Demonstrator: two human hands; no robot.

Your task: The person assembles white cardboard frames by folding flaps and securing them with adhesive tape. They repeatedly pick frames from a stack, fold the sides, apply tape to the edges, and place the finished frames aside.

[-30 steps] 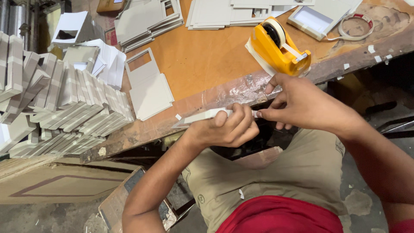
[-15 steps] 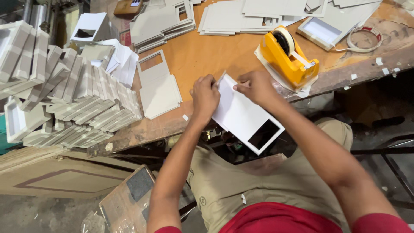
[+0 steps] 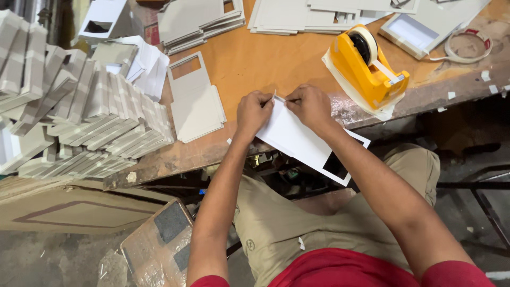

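**Both hands pinch white card at worn workbench edge**

A scuffed orange-brown workbench (image 3: 255, 64) fills the upper half of the head view, its chipped front edge running above a dusty concrete floor. Nearest the camera, at 6 o'clock, are the person's red shirt and khaki trousers, with a taped cardboard piece (image 3: 159, 239) lying on the floor at 8 o'clock. Both forearms reach up toward the centre. The left hand (image 3: 254, 112) and the right hand (image 3: 311, 107) meet just above centre, fingers of each closed in a pinch on the top edge of a white card (image 3: 297, 139) with a dark rectangular window near its lower corner. The card hangs tilted over the bench edge, its lower end above the lap. Just left of the hands, at 10 o'clock, a grey board frame with a cut-out (image 3: 195, 101) lies flat on the bench. At 9 o'clock, a large heap of folded grey boxes (image 3: 79, 117) leans in rows. At 2 o'clock, just right of the right hand, stands a yellow tape dispenser (image 3: 369, 66). Farther back, at 12 o'clock, lie stacks of flat grey boards (image 3: 297, 16), and at 1 o'clock a loose tape ring (image 3: 470, 48) rests near the bench corner.
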